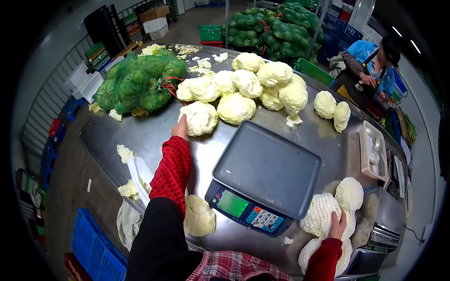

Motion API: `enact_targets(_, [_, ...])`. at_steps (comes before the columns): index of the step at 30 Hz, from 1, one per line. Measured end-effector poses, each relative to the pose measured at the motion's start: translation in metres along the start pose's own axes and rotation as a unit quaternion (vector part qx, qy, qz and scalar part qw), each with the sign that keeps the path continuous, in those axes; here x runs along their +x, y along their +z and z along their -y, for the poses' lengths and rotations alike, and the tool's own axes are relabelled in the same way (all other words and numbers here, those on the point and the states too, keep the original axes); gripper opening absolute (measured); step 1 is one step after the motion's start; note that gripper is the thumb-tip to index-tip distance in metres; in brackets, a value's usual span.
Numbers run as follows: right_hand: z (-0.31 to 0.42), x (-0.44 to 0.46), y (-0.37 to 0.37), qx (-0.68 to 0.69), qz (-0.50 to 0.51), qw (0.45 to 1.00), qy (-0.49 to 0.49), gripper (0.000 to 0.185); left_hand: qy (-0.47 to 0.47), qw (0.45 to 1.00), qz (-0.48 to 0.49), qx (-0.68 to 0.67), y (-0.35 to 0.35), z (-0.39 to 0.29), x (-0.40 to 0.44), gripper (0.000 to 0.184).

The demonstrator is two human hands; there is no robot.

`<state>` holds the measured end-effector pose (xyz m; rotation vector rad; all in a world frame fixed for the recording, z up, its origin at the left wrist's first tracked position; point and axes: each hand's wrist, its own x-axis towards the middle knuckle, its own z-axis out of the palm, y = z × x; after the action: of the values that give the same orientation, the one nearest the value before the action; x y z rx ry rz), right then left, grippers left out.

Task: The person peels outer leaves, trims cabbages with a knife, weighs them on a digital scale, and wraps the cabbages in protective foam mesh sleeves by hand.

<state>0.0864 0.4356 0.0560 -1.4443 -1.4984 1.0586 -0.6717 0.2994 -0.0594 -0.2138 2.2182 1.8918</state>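
My left hand (180, 127) is against the left side of a pale peeled cabbage (200, 118), its fingers partly hidden; whether it grips the cabbage cannot be made out. On the right, my right hand (337, 225) touches a cabbage wrapped in white foam net (321, 215), with fingers apart. More netted cabbages (349, 194) lie around it. Between my hands is a digital scale with a bare grey tray (267, 168) and a lit green display (232, 204). A heap of peeled cabbages (247, 83) sits beyond the scale, with two more (325, 104) to its right.
A green net sack of cabbages (136, 84) lies at the back left of the metal table (117, 140). Loose leaves (199, 216) lie near the front edge. A white basket (373, 150) and a metal device (384, 218) stand right. Another person (370, 70) is at the back right.
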Motion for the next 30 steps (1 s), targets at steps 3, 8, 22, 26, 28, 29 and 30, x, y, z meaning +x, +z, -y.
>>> enact_targets(3, [0.018,-0.015,-0.001,-0.095,-0.009,0.995,0.007,0.051,-0.038,0.983,0.072,-0.167,0.011,-0.01,-0.017,0.058])
enact_targets(8, [0.069,-0.03,0.023,-0.102,-0.038,0.99,0.091,0.061,0.015,0.958,0.068,-0.278,0.004,-0.026,-0.06,0.071])
enact_targets(22, [0.041,-0.032,0.011,-0.083,-0.019,0.996,0.026,0.065,0.037,0.911,0.114,-0.395,-0.023,-0.065,-0.166,0.042])
enact_targets(26, [-0.037,-0.009,-0.008,-0.363,-0.084,0.923,-0.098,0.062,0.014,0.928,0.218,-0.301,-0.06,-0.104,-0.201,0.043])
enact_targets(28, [0.003,-0.026,0.016,-0.334,-0.154,0.895,-0.254,0.059,-0.001,0.883,0.336,-0.329,-0.058,-0.128,-0.241,0.047])
enact_targets(29, [0.018,-0.028,0.033,-0.252,-0.149,0.924,-0.245,0.057,-0.017,0.877,0.366,-0.31,-0.049,-0.129,-0.259,0.047])
enact_targets(30, [0.04,-0.031,0.048,-0.215,-0.125,0.933,-0.259,0.055,-0.03,0.871,0.391,-0.297,-0.039,-0.127,-0.277,0.046])
